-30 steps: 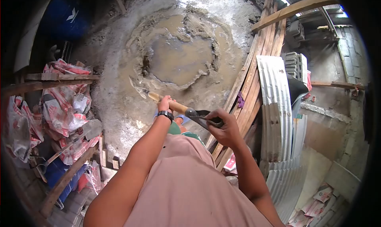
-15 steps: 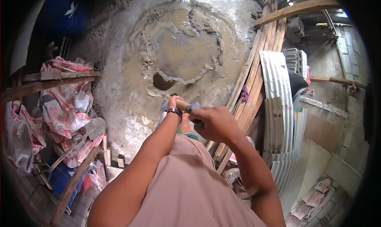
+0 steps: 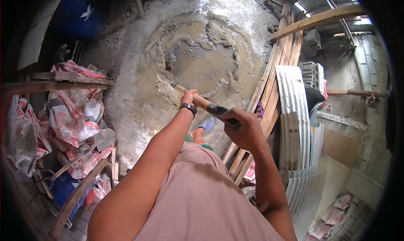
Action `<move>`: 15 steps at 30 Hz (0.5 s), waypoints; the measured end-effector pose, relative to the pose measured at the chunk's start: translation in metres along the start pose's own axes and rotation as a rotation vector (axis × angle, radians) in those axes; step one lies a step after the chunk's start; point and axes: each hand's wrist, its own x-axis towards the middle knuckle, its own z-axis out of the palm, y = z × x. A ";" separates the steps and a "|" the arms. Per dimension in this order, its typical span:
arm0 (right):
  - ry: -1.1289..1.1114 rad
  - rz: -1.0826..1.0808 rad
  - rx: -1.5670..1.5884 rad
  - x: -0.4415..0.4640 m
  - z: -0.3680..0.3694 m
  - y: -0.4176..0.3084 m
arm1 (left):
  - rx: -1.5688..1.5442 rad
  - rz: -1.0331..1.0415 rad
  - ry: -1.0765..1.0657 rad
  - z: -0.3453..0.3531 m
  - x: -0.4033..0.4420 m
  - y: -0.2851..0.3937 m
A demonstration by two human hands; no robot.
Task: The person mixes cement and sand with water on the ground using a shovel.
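Note:
A shovel (image 3: 203, 103) with a wooden shaft and a dark handle end slants across the view. My left hand (image 3: 189, 97), with a dark watch on its wrist, is wrapped round the middle of the shaft. My right hand (image 3: 244, 127) is closed on the grip at the near end. The shovel's far end reaches the left rim of a wet, grey-brown ring of mortar (image 3: 166, 87); its blade is hard to make out there. Murky water (image 3: 204, 68) pools inside the ring. Below the shaft shows one foot in a blue clog (image 3: 206, 125).
Long wooden planks (image 3: 275, 76) and corrugated metal sheets (image 3: 290, 97) lie along the right. Crumpled cement bags (image 3: 69, 119) hang and pile at the left, near a wooden rail (image 3: 54, 86). A blue drum (image 3: 82, 13) stands at the back left. Hollow blocks (image 3: 313, 74) are stacked right.
The shovel and both hands have shifted, my right hand moving right and slightly down. The shovel's far end is further up at the rim. The dark gap there no longer shows, and the clog has come into sight.

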 end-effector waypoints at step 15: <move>0.185 0.259 0.454 -0.091 0.071 0.068 | 0.204 0.021 0.384 -0.138 -0.013 -0.048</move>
